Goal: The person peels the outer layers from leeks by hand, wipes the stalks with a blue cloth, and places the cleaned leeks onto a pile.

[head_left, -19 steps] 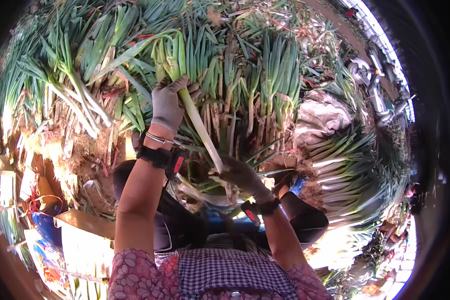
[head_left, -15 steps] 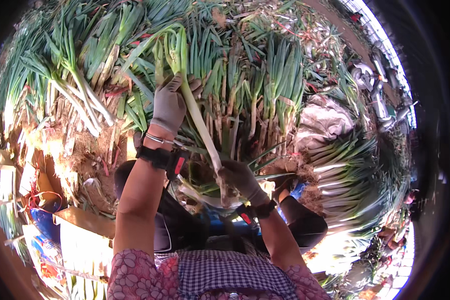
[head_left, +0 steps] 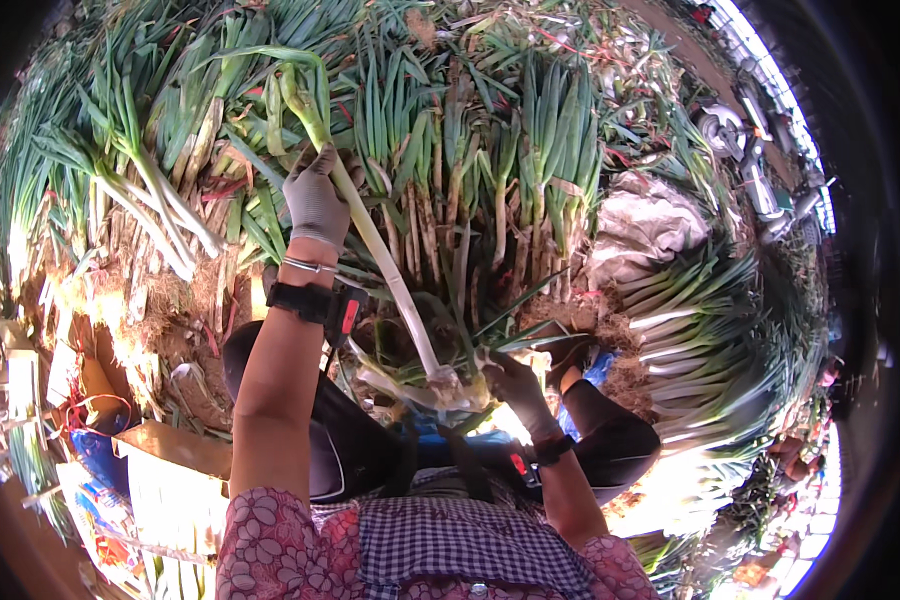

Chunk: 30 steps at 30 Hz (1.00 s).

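Observation:
A long green onion (head_left: 388,275) with a pale stalk slants across the middle, its bent green top (head_left: 305,85) at the far end. My left hand (head_left: 317,200), in a grey glove, is closed around its upper stalk. The root end (head_left: 448,388) hangs low, above my lap. Just right of those roots is my gloved right hand (head_left: 520,392), apart from the stalk. Its fingers are curled in, and what they hold, if anything, is hard to make out. Loose peeled leaves (head_left: 390,378) lie under the stalk.
Rows of unpeeled green onions (head_left: 540,150) lie ahead. Pale-stalked onions (head_left: 685,340) are piled at the right beside a crumpled whitish sack (head_left: 645,228). A few cleaner onions (head_left: 155,205) rest on the left heap. A cardboard box (head_left: 175,450) stands at lower left.
My right hand has left the lower stalk and moved right and down, beyond the roots. My left hand has shifted slightly left with the green onion, whose top swung left.

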Motion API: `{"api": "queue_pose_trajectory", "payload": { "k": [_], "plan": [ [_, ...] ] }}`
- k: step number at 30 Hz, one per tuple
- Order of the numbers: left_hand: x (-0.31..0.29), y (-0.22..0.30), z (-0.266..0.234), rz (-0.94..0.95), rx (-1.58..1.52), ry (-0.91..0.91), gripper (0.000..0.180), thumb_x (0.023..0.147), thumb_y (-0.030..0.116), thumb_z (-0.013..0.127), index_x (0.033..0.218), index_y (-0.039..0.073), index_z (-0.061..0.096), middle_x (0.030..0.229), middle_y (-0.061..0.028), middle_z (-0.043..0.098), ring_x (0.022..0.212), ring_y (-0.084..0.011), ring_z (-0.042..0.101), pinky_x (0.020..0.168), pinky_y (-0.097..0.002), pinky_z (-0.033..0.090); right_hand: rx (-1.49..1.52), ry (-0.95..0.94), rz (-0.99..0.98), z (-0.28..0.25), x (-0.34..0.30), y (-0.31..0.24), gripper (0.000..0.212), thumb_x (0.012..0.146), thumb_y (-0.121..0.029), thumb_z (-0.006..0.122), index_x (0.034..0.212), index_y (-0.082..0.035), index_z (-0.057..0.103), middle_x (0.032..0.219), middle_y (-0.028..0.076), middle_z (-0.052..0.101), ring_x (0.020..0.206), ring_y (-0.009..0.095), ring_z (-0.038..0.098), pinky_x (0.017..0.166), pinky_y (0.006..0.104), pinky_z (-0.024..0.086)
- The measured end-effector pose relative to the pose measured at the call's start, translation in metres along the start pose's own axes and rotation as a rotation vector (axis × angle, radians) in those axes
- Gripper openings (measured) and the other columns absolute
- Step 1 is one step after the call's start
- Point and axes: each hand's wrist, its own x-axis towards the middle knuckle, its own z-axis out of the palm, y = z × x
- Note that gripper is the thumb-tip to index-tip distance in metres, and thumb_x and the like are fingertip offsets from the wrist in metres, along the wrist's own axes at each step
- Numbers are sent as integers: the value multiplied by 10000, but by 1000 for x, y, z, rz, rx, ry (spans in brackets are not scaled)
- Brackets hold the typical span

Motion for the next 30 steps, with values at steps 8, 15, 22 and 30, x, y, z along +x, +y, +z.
{"api": "queue_pose_trajectory", "payload": {
  "k": [8, 15, 22, 30],
  "plan": [
    [-30, 8, 40, -277, -569, -146, 229, 953, 173, 526, 1109, 6, 522, 1003, -124, 597, 934, -277, 613, 895, -497, 503, -232, -12, -451, 75, 29, -80, 376, 805, -141, 683, 1141, -8, 579, 916, 125, 621, 733, 171, 591, 651, 302, 472],
    [-54, 18, 52, -462, -581, -297, 336, 969, 252, 509, 1182, -8, 517, 1036, -137, 610, 941, -275, 611, 873, -484, 504, -456, 273, -785, 75, 35, -146, 275, 746, -139, 724, 952, -18, 586, 854, 113, 597, 704, 219, 583, 645, 322, 472],
    [-59, 3, 52, -431, -505, -296, 277, 997, 233, 460, 1113, -8, 530, 990, -88, 606, 896, -205, 593, 814, -334, 487, -558, 435, -901, 101, 70, -175, 273, 723, -169, 745, 922, -82, 578, 819, 108, 628, 721, 309, 624, 623, 388, 489],
    [-65, -3, 47, -345, -349, -249, 226, 980, 182, 493, 1053, -14, 577, 892, -60, 618, 783, -154, 596, 696, -288, 486, -641, 404, -954, 103, 62, -162, 221, 765, -147, 724, 898, -64, 569, 862, 119, 644, 739, 317, 635, 601, 386, 487]
  ]
}}
